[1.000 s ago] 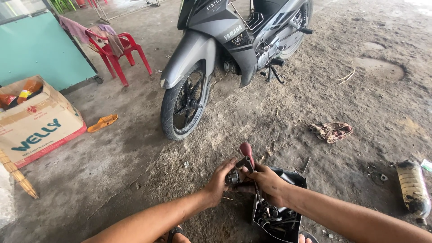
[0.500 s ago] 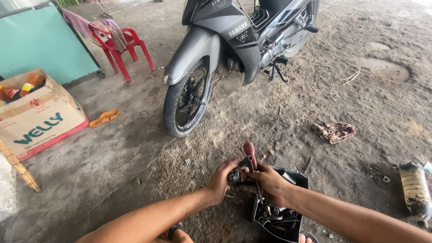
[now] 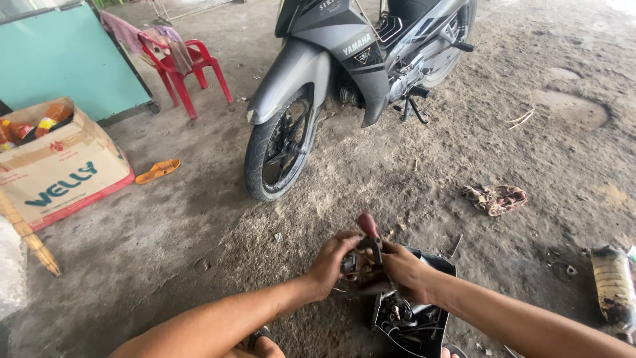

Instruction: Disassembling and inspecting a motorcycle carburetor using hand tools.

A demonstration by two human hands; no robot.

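Observation:
Both my hands meet low in the middle of the head view, just above the dirt floor. My left hand [image 3: 333, 260] grips a small dark metal part [image 3: 350, 264]. My right hand [image 3: 399, 267] is wrapped around a tool with a dark red handle [image 3: 368, 227] that sticks up between the hands, its tip against the part. Directly under my right wrist sits a black open box [image 3: 411, 317] holding several tools and wires. A grey motorbike [image 3: 344, 73] stands ahead of me, its front wheel [image 3: 278, 147] closest.
A cardboard box [image 3: 56, 166] with bottles is at the left, beside a teal cabinet [image 3: 63, 63] and a red plastic chair [image 3: 182, 63]. An orange sandal [image 3: 158, 170], a rag [image 3: 495, 198] and a dirty bottle [image 3: 613, 285] lie on the ground.
My hands and the red-handled tool stay in about the same place. The view has shifted slightly, so the motorbike and cardboard box sit a little further right.

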